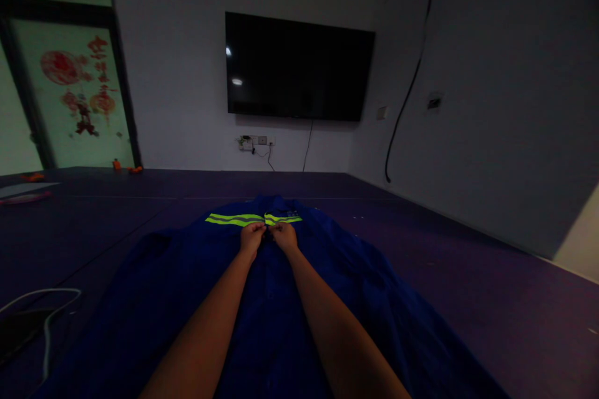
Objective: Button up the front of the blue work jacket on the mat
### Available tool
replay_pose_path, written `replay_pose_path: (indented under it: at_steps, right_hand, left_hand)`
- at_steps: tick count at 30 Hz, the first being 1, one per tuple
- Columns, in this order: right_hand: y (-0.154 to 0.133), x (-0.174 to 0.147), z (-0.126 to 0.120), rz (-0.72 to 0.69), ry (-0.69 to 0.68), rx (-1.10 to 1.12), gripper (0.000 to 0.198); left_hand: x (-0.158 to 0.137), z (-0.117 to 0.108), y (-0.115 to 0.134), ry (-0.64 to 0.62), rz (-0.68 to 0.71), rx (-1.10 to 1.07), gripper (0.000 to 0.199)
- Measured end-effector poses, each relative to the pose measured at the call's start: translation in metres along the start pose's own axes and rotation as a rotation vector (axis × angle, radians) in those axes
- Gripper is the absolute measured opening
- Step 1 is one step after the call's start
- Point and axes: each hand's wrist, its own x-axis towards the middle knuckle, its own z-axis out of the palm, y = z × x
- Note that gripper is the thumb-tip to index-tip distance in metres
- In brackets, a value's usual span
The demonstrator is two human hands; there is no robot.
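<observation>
A blue work jacket (187, 280) with a yellow-green and grey reflective stripe across its chest lies spread on the floor in front of me. Both arms reach forward over it. My left hand (253, 238) is closed in a pinch on the jacket's front edge, just below the stripe. Close beside it, my right hand (284, 235) pinches the opposite front edge. The two hands nearly meet at the middle of the chest. What lies between the fingertips is too small and dark to make out beyond the cloth.
Purple matting (421, 249) covers the floor. A white cable (49, 324) lies at the lower left near a dark flat object (23, 330). Orange items (135, 169) sit by the glass door (84, 93). A television (299, 68) hangs on the wall, and a black cable (407, 100) dangles at right.
</observation>
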Motion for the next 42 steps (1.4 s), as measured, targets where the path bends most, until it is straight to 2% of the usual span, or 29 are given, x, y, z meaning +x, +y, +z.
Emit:
replay_pose_path:
  at_steps: [6, 23, 42]
  right_hand:
    - [-0.0070, 0.0002, -0.0041, 0.077, -0.025, -0.065, 0.022]
    - [-0.0075, 0.0002, -0.0046, 0.003, -0.037, -0.171, 0.024]
    - [-0.0004, 0.0080, 0.0022, 0.082, -0.148, -0.077, 0.031]
  left_hand:
    - [0.0015, 0.0013, -0.0014, -0.009, 0.012, 0.002, 0.018]
    - [0.0025, 0.0016, -0.0039, -0.008, 0.050, 0.047, 0.019]
    - [0.0063, 0.0005, -0.0077, -0.021, 0.140, 0.114, 0.017]
